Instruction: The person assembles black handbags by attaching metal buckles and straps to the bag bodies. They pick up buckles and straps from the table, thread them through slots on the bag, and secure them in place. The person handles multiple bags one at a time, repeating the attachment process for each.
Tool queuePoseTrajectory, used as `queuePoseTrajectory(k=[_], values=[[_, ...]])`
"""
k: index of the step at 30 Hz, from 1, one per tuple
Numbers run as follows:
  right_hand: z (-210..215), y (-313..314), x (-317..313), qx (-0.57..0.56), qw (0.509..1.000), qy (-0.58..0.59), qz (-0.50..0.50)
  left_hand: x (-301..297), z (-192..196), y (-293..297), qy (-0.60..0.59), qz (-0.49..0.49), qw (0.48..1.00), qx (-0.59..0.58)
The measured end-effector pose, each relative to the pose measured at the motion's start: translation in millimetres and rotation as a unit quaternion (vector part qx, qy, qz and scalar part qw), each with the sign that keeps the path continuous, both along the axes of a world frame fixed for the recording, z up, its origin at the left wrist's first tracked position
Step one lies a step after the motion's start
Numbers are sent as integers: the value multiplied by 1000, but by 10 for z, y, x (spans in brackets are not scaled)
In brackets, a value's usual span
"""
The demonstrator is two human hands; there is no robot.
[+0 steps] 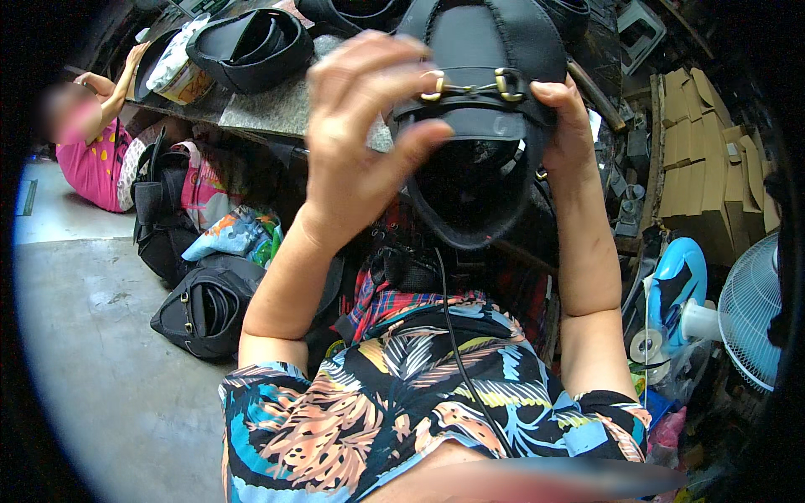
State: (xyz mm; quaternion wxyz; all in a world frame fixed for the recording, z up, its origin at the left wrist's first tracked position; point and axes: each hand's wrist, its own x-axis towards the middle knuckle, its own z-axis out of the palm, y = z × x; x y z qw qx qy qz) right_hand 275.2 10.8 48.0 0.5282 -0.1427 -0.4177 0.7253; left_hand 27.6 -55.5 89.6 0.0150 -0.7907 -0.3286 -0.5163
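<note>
A black loafer (490,42) with a gold-coloured metal bit across its strap is held up in front of me, its dark opening toward my body. My right hand (566,109) grips its right side, the thumb beside the end of the metal bit (470,88). On the other side, my left hand (369,109) is raised with thumb and fingers apart, blurred by motion. Its index fingertip is at the left end of the bit and its thumb is near the shoe's left edge. Whether they touch the shoe is unclear.
Several black shoe pieces (250,50) and a white tub (180,80) are on the workbench (268,109). More black pieces (205,310) lie in a stack at lower left. Another person in pink (92,163) sits at far left. Cardboard (692,159) and a fan (750,310) stand at right.
</note>
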Motion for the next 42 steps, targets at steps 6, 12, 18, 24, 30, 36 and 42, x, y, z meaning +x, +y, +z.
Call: queuePoseTrajectory(k=[6, 12, 18, 24, 30, 36, 42], values=[[-54, 3, 80, 19, 999, 28, -7, -224, -154, 78, -452, -301, 695, -472], [6, 26, 100, 7, 997, -75, -10, -268, -178, 120, -421, -297, 676, -527], [1, 47, 96, 38, 996, -75, -8, -233, -317, 228, -440, -362, 646, -507], [-3, 31, 87, 20, 996, -86, -4, -221, -505, 324, -461, -398, 620, -496], [-7, 52, 90, -23, 998, -57, 21, -265, -577, 397, -444, -363, 630, -523], [6, 64, 110, -35, 998, -3, 56, -272, -610, 373, -455, -365, 628, -515], [30, 2, 70, 40, 996, -79, 9, -295, -589, 361, -444, -349, 640, -521]])
